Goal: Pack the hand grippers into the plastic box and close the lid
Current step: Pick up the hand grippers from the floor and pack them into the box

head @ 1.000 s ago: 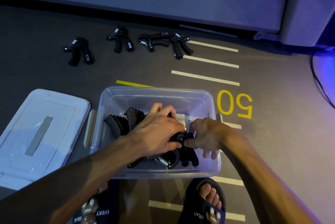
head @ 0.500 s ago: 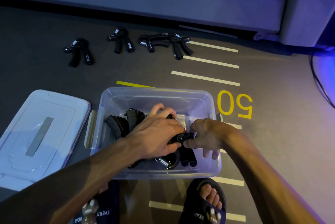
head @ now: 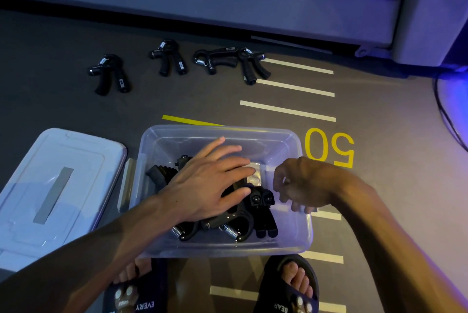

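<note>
A clear plastic box (head: 291, 244) stands on the floor in front of me with several black hand grippers (head: 238, 226) piled inside. My left hand (head: 207, 183) hovers over the pile with fingers straight and spread, holding nothing. My right hand (head: 301, 183) hangs over the box's right side, fingers loosely curled and empty. Further away on the floor lie several more grippers: one at the left (head: 110, 74), one in the middle (head: 168, 58), and two touching each other to the right (head: 228, 61). The white lid (head: 83, 158) lies flat left of the box.
My feet in black slides (head: 291, 292) stand just behind the box. White and yellow floor markings with a "50" (head: 329, 146) lie to the right. A long grey base (head: 202, 6) runs along the back, and a dark cable (head: 448, 115) curves at the far right.
Both hands let go of the gripper they were setting into the box. My left hand opened and rose over the pile; my right hand drew back to the right.
</note>
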